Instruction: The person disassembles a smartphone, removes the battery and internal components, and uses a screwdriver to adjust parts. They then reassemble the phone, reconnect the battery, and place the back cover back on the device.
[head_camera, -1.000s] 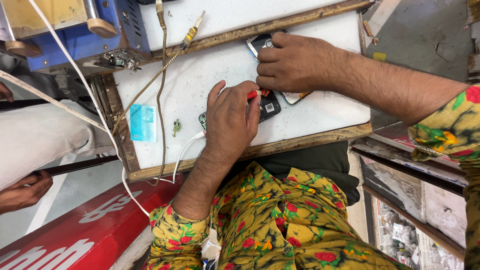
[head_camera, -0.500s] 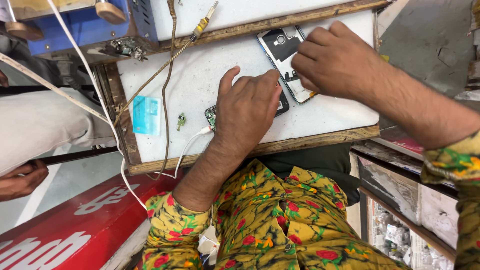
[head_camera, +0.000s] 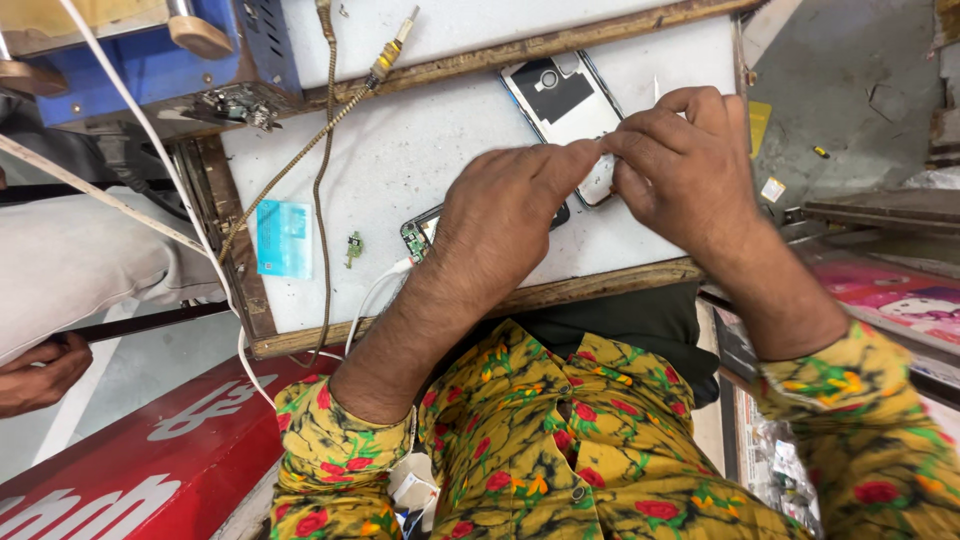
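An opened phone (head_camera: 560, 95), its inner back showing white and black parts, lies on the white work board (head_camera: 400, 150). My right hand (head_camera: 685, 165) is curled over the phone's lower right corner and grips it with thumb and fingers. My left hand (head_camera: 510, 215) reaches across from the left. Its fingertips pinch at the same lower edge and meet the right fingertips. A small dark device with a green circuit board (head_camera: 418, 237) lies partly hidden under my left palm. What sits between the fingertips is too small to see.
A blue card (head_camera: 285, 238) and a tiny green part (head_camera: 353, 248) lie to the left. A braided cable with a metal plug (head_camera: 390, 55) and a white cable (head_camera: 150, 170) cross the board. A blue machine (head_camera: 150, 60) stands behind. Another person's hand (head_camera: 35, 375) is at the lower left.
My right hand has moved the phone to the right and turned it so more of its inside shows. My left hand has stretched its fingers over to the phone's lower edge.
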